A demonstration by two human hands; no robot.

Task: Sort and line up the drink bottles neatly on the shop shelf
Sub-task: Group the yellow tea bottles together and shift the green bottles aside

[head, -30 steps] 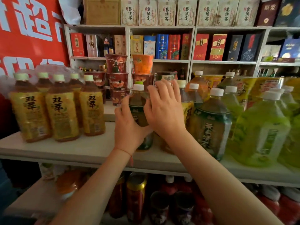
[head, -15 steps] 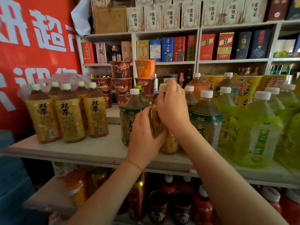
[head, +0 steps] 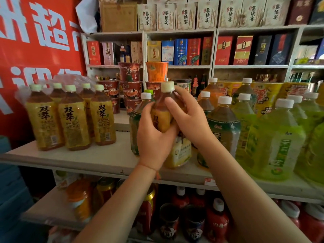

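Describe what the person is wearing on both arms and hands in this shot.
Both forearms are bare, with no sleeves in view. The left hand has a thin red-orange string bracelet tied at the wrist, a short end hanging loose. The right hand shows no ring, watch or glove. Neither hand is gloved.

Two bare forearms come up from the bottom edge, no sleeves on either one. The left hand point(head: 154, 137) has a thin red-orange string at the wrist, a short end hanging loose. The right hand point(head: 189, 118) wears nothing at all, fingernails short.
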